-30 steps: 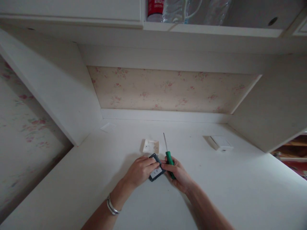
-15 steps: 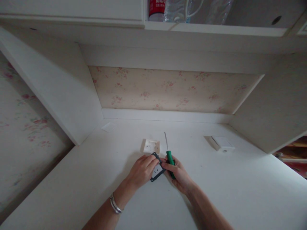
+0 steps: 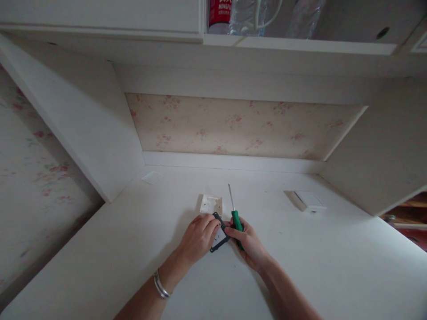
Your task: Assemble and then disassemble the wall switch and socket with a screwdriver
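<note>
My left hand (image 3: pixel 200 236) is closed in a pinch above the upper part of a wall socket plate with a dark frame (image 3: pixel 220 246) and a white slotted centre. At its fingertips glints a tiny metal piece that looks like a screw (image 3: pixel 219 225). My right hand (image 3: pixel 249 243) grips a green-handled screwdriver (image 3: pixel 236 221), its shaft pointing away from me. The same hand's thumb and forefinger hold the right side of the plate. My left hand hides part of the plate. Just beyond the hands lies an open white mounting box (image 3: pixel 210 203).
On the white desktop (image 3: pixel 140 249), another white box (image 3: pixel 308 201) stands to the right. A thin white frame (image 3: pixel 152 177) lies at the back left. Side panels flank the desk. Bottles and a red-labelled container (image 3: pixel 220 13) sit in the shelf overhead.
My left fingertips have lifted slightly up and left from the plate, with the small glinting piece moving along. The right hand and screwdriver stay almost still. The view has tilted slightly upward.
</note>
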`<state>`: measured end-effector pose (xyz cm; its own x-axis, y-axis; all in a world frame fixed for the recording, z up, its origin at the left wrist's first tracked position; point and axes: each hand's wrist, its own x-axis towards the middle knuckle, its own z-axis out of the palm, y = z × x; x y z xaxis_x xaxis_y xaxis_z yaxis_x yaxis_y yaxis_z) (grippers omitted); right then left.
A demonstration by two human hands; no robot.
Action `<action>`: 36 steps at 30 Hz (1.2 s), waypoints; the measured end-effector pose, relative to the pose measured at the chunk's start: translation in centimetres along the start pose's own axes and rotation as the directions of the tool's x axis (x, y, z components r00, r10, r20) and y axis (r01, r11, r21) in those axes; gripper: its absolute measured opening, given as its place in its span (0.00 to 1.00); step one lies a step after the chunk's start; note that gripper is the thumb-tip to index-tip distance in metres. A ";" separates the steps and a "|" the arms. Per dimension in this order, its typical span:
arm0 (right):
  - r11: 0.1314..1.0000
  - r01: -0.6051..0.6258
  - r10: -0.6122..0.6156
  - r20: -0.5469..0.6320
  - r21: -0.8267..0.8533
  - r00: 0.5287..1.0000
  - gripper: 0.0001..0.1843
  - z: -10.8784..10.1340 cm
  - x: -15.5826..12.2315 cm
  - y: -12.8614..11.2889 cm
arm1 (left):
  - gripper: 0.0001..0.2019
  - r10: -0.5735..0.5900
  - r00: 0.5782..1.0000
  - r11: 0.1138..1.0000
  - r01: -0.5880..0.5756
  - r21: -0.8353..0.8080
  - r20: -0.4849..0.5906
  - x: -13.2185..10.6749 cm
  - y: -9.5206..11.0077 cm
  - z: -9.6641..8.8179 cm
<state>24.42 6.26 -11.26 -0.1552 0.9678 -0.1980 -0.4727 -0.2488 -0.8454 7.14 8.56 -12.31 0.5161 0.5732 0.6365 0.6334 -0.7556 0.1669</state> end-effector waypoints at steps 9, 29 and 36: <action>0.998 0.057 -0.057 0.002 0.007 0.998 0.16 -0.3 0.1 0.2 | 0.08 0.135 0.991 0.986 -0.136 0.101 0.016 0.1 0.2 -0.5; 0.948 0.227 -0.242 -0.043 -0.221 0.969 0.17 -0.8 0.5 1.2 | 0.09 0.202 0.978 0.979 -0.200 0.031 -0.058 -0.1 -0.4 -0.4; 0.837 0.272 -0.359 -0.102 -0.474 0.928 0.14 -0.8 0.5 1.4 | 0.08 0.118 0.985 0.991 -0.125 -0.048 -0.129 -0.3 -0.8 0.6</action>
<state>24.38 6.40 -12.93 0.1141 0.9911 0.0693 -0.0268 0.0728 -0.9970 6.87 9.20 -13.07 0.5087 0.4343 0.7434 0.5353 -0.8358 0.1219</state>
